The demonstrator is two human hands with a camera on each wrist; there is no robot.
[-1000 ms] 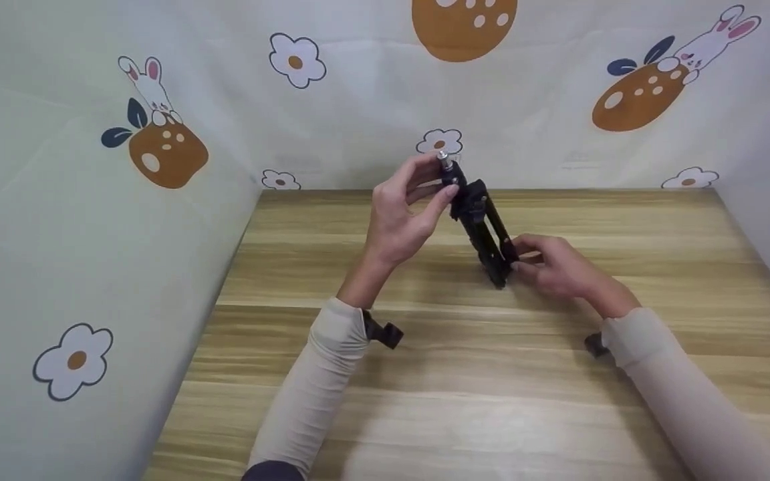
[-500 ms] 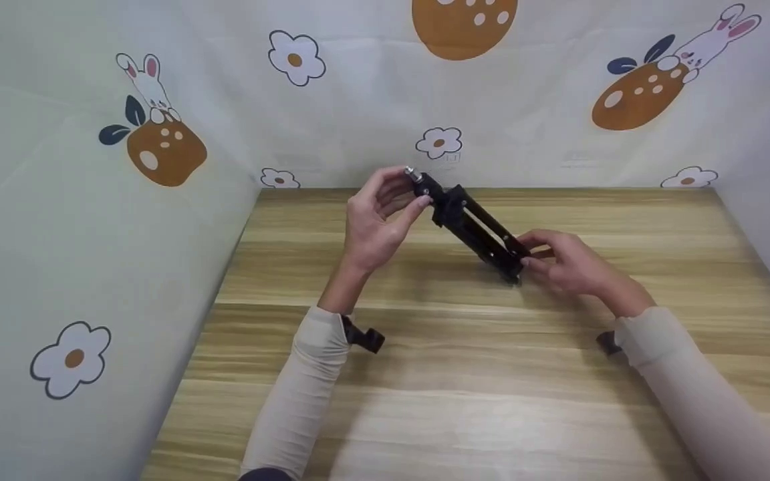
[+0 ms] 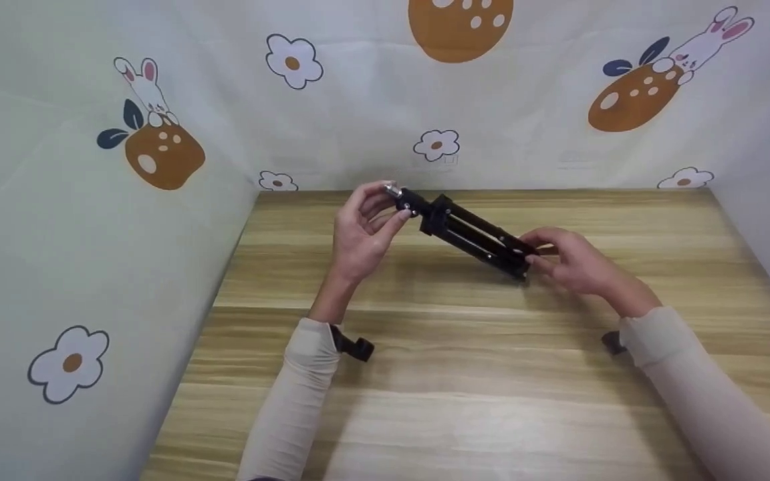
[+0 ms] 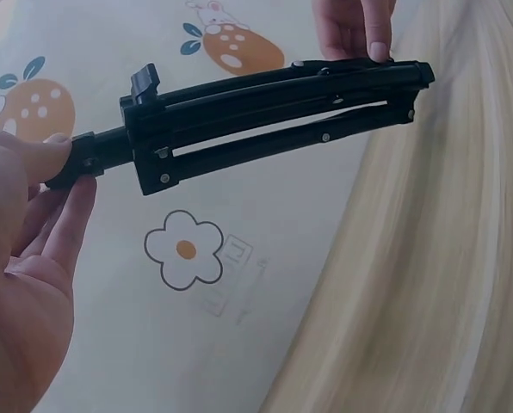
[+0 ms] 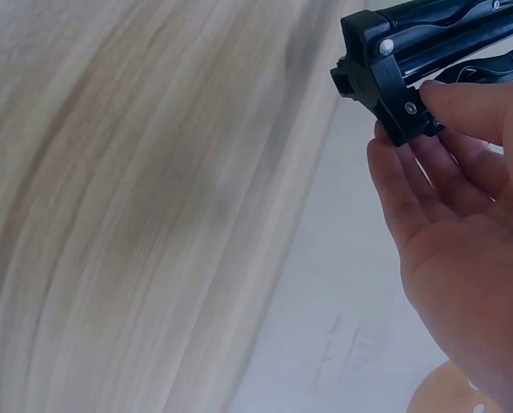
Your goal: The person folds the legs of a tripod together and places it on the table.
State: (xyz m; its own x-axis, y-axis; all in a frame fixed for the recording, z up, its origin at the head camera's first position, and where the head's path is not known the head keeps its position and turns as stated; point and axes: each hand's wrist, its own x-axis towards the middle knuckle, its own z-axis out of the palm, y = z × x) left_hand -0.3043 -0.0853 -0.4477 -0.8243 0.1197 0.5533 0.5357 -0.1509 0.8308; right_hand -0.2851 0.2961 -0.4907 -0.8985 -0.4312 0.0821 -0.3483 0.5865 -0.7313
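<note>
A black folded tripod stand slants across the head view, its silver threaded tip at the upper left. Near that tip my left hand pinches the black collar between thumb and fingers. At the lower right, my right hand holds the opposite end by thumb and fingertips. From the left wrist, the stand shows its legs lying alongside the centre tube and a small knob on the hub. The right wrist view has the riveted end bracket between thumb and fingers.
Under the hands is a wood-grain table. Pale sheeting printed with flowers, rabbits and orange fruit rises at the back and both sides. Black camera mounts sit at the wrists.
The tripod stand has tipped from steep to a flatter slant, its silver tip swinging left and down. The left hand moved left and lower with it; the right hand shifted slightly right.
</note>
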